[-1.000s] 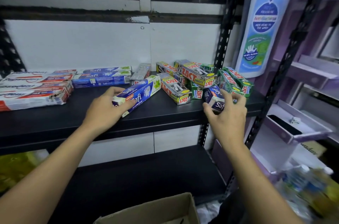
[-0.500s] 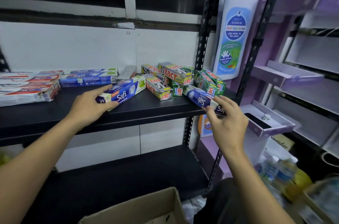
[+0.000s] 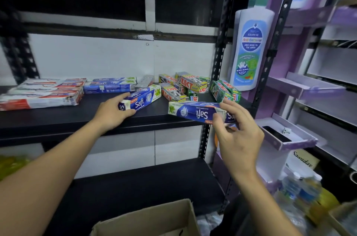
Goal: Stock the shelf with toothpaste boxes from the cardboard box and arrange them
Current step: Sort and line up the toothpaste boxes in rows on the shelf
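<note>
My left hand (image 3: 113,113) grips the near end of a blue Safi toothpaste box (image 3: 142,99) lying at an angle on the black shelf (image 3: 58,118). My right hand (image 3: 234,135) pinches a second blue Safi box (image 3: 195,112), held level just above the shelf's front edge. Behind them lie several jumbled Zact boxes (image 3: 190,86) and green boxes (image 3: 225,91). Two blue Safi boxes (image 3: 110,85) and a stack of red-and-white boxes (image 3: 40,94) lie in rows at the left. The cardboard box (image 3: 150,218) stands open at the bottom.
A big white anti-bacterial wash bottle (image 3: 250,48) hangs beside the black upright post (image 3: 220,46). Purple display shelves (image 3: 301,89) fill the right. A lower black shelf (image 3: 135,183) lies beneath. Bottles (image 3: 301,191) stand at the lower right.
My right hand has drawn its Safi box out of the pile and turned it sideways toward the shelf's front. My left hand keeps its grip on the other box. The view swung right.
</note>
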`<state>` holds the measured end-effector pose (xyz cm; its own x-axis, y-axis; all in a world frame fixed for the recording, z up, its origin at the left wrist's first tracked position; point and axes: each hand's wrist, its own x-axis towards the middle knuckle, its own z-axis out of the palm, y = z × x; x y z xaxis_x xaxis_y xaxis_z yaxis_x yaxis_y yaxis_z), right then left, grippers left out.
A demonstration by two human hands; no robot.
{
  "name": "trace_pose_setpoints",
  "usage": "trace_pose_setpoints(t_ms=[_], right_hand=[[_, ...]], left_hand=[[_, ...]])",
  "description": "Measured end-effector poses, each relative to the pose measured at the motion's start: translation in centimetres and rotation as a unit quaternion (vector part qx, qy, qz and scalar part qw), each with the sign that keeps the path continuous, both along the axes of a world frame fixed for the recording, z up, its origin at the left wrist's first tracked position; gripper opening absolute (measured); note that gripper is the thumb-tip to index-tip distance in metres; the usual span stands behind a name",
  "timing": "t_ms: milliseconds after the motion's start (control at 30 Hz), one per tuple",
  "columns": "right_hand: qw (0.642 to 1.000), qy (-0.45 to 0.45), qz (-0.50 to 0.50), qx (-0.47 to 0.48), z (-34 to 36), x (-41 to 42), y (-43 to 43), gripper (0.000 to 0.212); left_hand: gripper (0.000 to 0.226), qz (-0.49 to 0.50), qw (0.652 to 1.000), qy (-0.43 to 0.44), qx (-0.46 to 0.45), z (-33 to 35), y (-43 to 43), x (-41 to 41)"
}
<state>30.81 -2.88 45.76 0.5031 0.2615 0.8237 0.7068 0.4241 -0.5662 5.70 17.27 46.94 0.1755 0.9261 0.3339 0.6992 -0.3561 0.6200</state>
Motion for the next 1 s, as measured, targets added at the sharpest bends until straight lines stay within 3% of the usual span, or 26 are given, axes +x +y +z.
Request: trace_pose_setpoints(t_ms=[233,367,500,667,1000], right_hand=[[0.999,-0.036,0.029,0.017,0.2,-2.0,4.2,0.016],[0.984,-0.153,0.030,-0.084,-1.1,-2.7,7.6,0.018],[0.958,-0.214,-0.008,-0.191,-1.3,-3.3,10.7,0.022],[0.934,-0.256,-0.101,-0.228,0.2,-2.7,14.7,0.022],[0.933,-0.251,-0.145,-0.212,-0.6,-2.1,18.3,0.024]], left_hand=[[0.068,-0.005,1.000,0.000,0.011,-0.3,-0.1,-0.6],[0.068,0.025,0.995,0.076,0.052,-0.5,-0.3,-1.4],[0.069,0.027,0.985,0.130,0.110,0.0,0.2,-2.6],[0.077,0.017,0.978,0.173,0.114,0.4,1.1,-4.6],[0.048,-0.017,0.999,0.041,0.028,1.1,2.1,-7.2]])
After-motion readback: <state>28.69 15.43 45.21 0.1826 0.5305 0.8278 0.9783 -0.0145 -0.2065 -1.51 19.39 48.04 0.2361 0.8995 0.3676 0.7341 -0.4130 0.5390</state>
